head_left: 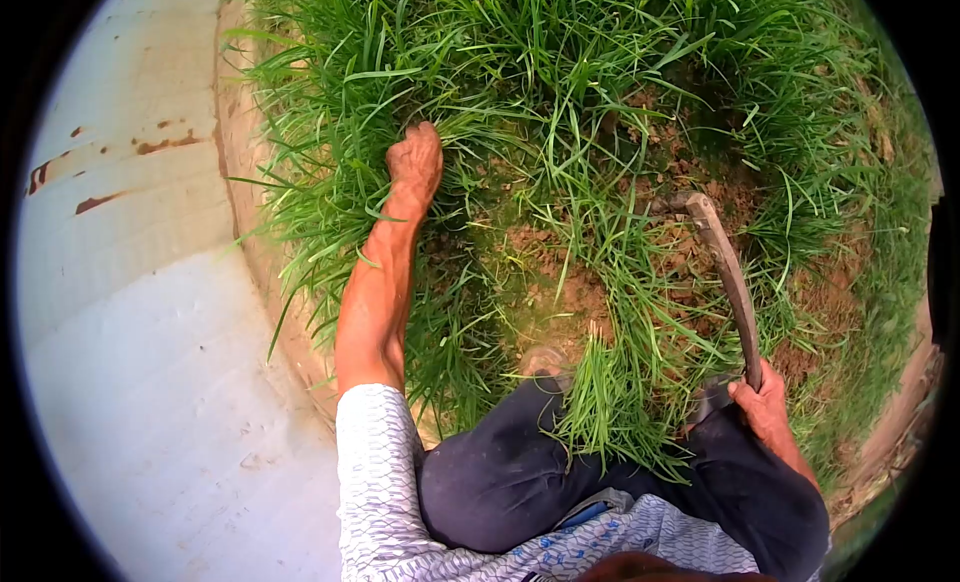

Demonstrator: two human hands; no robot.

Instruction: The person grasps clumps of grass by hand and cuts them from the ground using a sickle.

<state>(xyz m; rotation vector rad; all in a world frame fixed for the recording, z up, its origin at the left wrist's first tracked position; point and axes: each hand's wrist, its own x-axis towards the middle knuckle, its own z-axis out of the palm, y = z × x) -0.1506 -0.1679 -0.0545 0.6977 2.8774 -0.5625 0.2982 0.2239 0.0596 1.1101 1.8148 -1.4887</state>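
Observation:
My left hand [415, 164] reaches forward into the tall green grass [480, 122], its fingers closed around a bunch of blades near the left side of the patch. In my right hand [766, 400], by my right knee, is the lower end of a sickle's curved wooden handle [730, 272]. The sickle's head points forward and left over the soil; its blade is mostly hidden among the grass. A bundle of cut grass [605, 397] lies in front of my lap, between my knees.
Bare brown soil [545, 262] shows between the grass clumps in the middle. Along the left runs a low earthen edge [262, 252] beside a pale, rust-stained surface [150, 332]. Denser grass stands ahead and to the right. My bent knees [490, 472] are close to the ground.

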